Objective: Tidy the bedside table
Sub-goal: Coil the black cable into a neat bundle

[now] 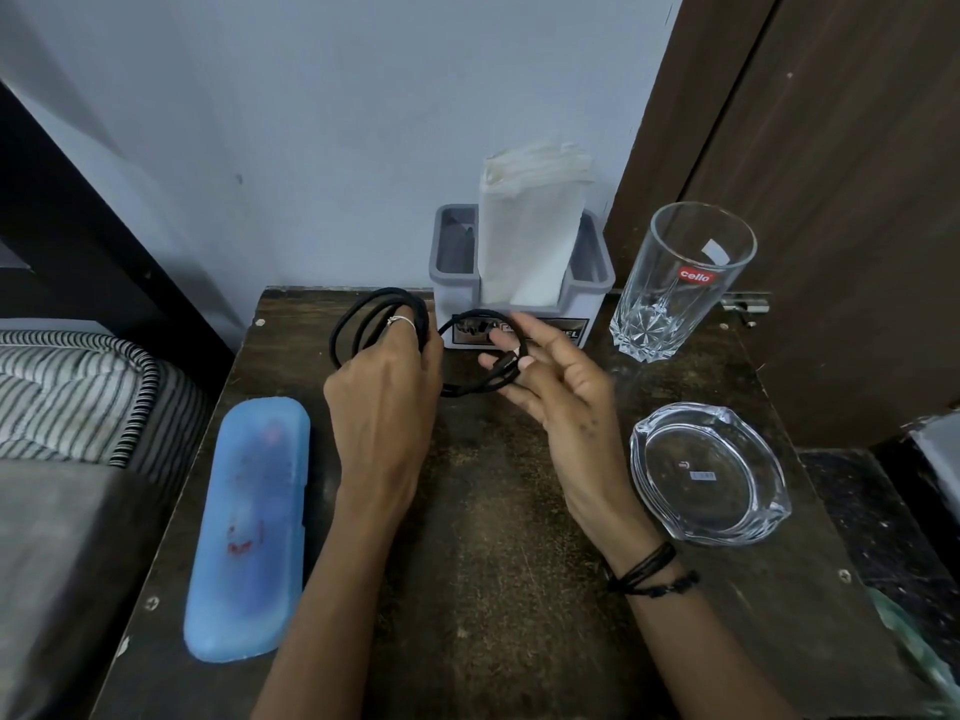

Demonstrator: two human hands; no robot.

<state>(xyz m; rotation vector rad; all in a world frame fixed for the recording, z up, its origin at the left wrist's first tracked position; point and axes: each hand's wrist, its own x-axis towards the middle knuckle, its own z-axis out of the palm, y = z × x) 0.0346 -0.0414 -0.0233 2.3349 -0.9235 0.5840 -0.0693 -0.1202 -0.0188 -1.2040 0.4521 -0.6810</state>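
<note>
Black coiled cable (382, 317), left hand (384, 387), right hand (550, 387)

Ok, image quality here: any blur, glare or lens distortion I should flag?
Head view: wide-angle bending at the edges; right hand fingers slightly motion-blurred around the cable; left hand sharper; mild reflections on the glass and ashtray; lighting dim, even.

Dark wooden table (498, 589). Left hand (384, 402) grips coiled black cable (363, 314); right hand (561, 387) fingers spread, cable loop over them. Blue case (249, 527) near left. Grey holder (592, 283) w/ tissues (524, 236) far centre. Glass tumbler (675, 283) far right, glass ashtray (709, 472) right.
</note>
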